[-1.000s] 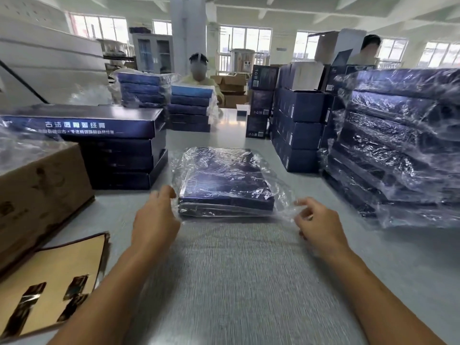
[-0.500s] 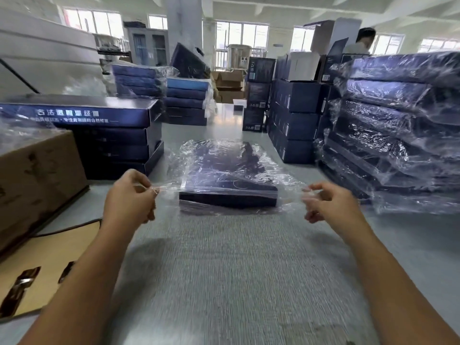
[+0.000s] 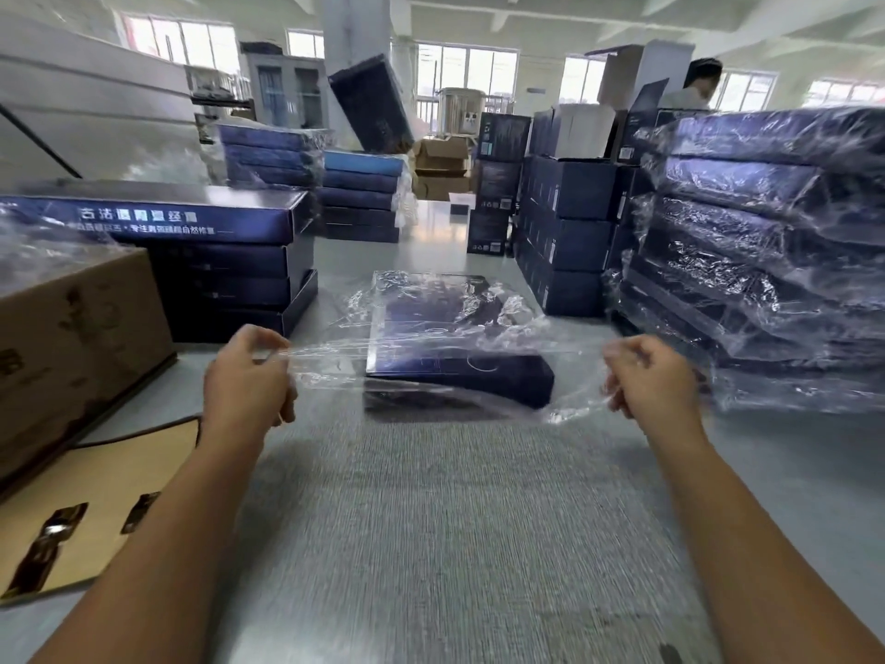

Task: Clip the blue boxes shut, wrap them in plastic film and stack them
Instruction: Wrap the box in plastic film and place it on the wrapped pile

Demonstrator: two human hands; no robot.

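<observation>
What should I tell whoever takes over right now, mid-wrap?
Left hand: pinching the film's left edge.
Right hand: pinching the right edge.
The plastic film is stretched taut over the blue box, which lies on the table.
Done: wrapped stack at right.
Left: finish wrapping this box and stack it; the bare boxes at left look unwrapped.
</observation>
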